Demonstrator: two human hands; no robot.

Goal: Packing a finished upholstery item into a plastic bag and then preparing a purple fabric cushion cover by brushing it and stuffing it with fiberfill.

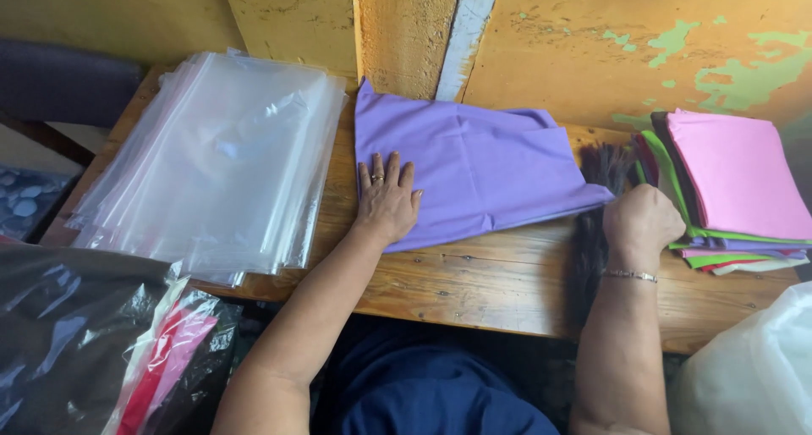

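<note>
Two hands (387,202) on purple cloth (474,168)

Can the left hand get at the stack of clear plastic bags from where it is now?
Probably yes: the left hand lies flat on the purple cloth, beside the clear plastic bags, with only bare table between.

Left hand (388,200) lies flat, fingers spread; right hand (640,219) is curled into a fist, forearms extended.

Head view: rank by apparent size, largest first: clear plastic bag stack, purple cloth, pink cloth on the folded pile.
1. Clear plastic bag stack: largest, covers the table's left end.
2. Purple cloth, under the left hand: somewhat smaller as folded.
3. Pink cloth: smallest, though the frame edge crops it slightly; the right hand is beside its pile.
</note>
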